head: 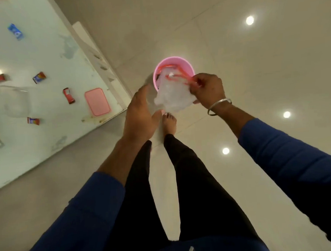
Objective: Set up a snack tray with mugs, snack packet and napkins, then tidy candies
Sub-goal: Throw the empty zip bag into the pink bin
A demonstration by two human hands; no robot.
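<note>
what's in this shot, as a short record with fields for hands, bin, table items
right hand: pinching a clear plastic bag with red trim, over the bin
left hand: open, beside the bag, holding nothing
bin: pink bucket on the floor, by the feet
table: five small candy packets, pink lid, clear container

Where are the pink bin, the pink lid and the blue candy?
pink bin (pixel 186 66): head view, far inner wall.
pink lid (pixel 97 101): head view, centre of top.
blue candy (pixel 15 32): head view, middle of wrapper.
</note>
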